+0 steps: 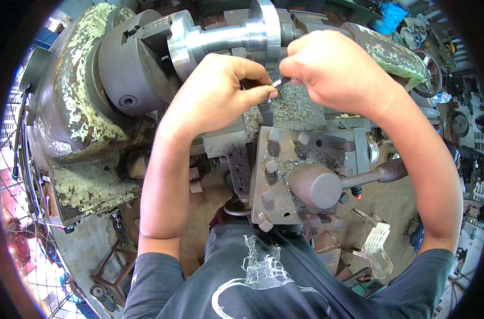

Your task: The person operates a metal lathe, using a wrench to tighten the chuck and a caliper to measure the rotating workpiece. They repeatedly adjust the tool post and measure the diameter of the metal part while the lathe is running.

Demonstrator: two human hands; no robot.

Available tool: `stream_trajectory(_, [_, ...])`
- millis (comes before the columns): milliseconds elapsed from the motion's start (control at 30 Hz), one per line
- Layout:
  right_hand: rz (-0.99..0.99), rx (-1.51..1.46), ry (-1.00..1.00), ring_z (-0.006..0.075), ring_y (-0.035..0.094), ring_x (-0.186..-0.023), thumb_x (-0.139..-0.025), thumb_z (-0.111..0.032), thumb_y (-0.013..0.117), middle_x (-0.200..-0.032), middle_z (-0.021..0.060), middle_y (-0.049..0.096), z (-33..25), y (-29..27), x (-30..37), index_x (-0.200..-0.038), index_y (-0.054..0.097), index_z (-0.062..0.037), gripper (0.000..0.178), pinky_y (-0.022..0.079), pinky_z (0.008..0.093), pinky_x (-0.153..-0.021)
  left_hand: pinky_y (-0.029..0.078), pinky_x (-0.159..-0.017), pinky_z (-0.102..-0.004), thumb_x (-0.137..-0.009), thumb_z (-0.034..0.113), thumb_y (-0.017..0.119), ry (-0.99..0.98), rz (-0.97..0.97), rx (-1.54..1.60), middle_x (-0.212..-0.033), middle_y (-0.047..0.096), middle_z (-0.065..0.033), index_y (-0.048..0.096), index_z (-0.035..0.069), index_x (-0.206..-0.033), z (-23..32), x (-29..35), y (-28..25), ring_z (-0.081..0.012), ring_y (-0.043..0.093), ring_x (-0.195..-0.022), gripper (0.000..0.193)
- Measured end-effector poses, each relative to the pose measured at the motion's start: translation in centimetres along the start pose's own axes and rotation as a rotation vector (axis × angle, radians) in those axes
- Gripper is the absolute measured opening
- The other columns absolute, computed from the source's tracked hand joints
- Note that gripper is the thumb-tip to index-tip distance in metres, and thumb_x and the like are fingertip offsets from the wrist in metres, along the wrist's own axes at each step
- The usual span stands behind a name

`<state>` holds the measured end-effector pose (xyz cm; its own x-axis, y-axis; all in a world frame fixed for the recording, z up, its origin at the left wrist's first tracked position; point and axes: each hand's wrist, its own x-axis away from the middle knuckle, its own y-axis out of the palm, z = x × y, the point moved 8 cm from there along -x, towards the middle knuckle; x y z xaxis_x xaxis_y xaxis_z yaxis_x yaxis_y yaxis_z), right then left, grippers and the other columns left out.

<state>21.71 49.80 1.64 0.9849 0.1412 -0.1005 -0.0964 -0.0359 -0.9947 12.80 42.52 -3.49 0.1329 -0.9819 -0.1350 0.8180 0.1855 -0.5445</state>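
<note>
Both hands meet over the lathe bed, just in front of a shiny turned metal workpiece [228, 40] with wide flanges. My left hand [213, 95] pinches a small metal piece [277, 83] between thumb and fingers; its bright end shows there. The piece's darker end runs to my right hand [338, 72], which is closed around it with the fingers curled inward. Most of the piece is hidden by the fingers, so its kind is unclear. Beneath the left hand, a dark bent cutting tool [267, 115] reaches out from the square tool post [276, 199].
A large grey chuck [133, 69] grips the workpiece at the left; the tailstock [383, 50] stands at the right. The tool post's clamping handle [372, 178] sticks out to the right, with square-headed bolts around it. Metal chips [300, 106] cover the bed below the hands.
</note>
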Motion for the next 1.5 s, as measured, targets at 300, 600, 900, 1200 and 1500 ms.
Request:
stream_trajectory(300, [-0.091,-0.376,0.217,0.0420,0.066,-0.077,-0.084,-0.011,0.070,-0.077,0.0220,0.066,-1.6,0.3,1.5,-0.082,0.065,0.0004,0.013,0.052,0.0469,-0.071,0.054,-0.078,-0.0344,-0.081,-0.001,0.075,0.311,0.004,-0.154,-0.088,0.073,-0.0141,0.073,-0.002,-0.099,2.0,-0.1,-0.5,-0.0282,0.069,-0.082,0.018])
stream_trajectory(600, [0.055,-0.304,0.011,0.0341,0.064,-0.077,-0.082,0.002,0.067,-0.084,0.0141,0.067,1.2,-1.2,0.3,-0.097,0.069,0.0002,0.016,0.051,0.0406,-0.069,0.054,-0.071,-0.0316,-0.083,0.011,0.079,0.093,0.081,0.062,-0.082,0.074,-0.0138,0.075,-0.001,-0.101,1.5,0.1,-1.3,-0.0150,0.068,-0.071,0.022])
stream_trajectory(900, [0.070,-0.033,-0.191,0.0395,0.067,-0.084,-0.072,-0.004,0.063,-0.081,0.0204,0.068,0.7,0.2,-1.2,-0.085,0.069,-0.0002,0.014,0.053,0.0464,-0.075,0.054,-0.070,-0.0330,-0.083,0.012,0.079,-0.056,0.084,-0.026,-0.081,0.073,-0.0167,0.075,-0.001,-0.099,-0.2,0.4,-0.2,-0.0195,0.067,-0.068,0.022])
stream_trajectory(1200, [-0.100,-0.387,0.202,0.0403,0.069,-0.077,-0.083,-0.009,0.068,-0.077,0.0224,0.068,-1.5,0.7,1.2,-0.081,0.069,-0.0004,0.009,0.055,0.0460,-0.073,0.056,-0.077,-0.0354,-0.080,0.006,0.076,0.104,0.029,-0.166,-0.087,0.073,-0.0185,0.075,-0.001,-0.099,1.3,-0.1,0.1,-0.0298,0.072,-0.079,0.020])
stream_trajectory(1500, [-0.085,-0.428,0.176,0.0400,0.066,-0.073,-0.082,-0.010,0.070,-0.075,0.0201,0.066,-0.6,1.5,2.4,-0.084,0.066,0.0004,0.011,0.053,0.0436,-0.067,0.056,-0.078,-0.0338,-0.083,0.005,0.073,0.173,0.069,-0.090,-0.089,0.075,-0.0161,0.076,0.001,-0.100,2.8,-0.2,-1.0,-0.0256,0.072,-0.080,0.017])
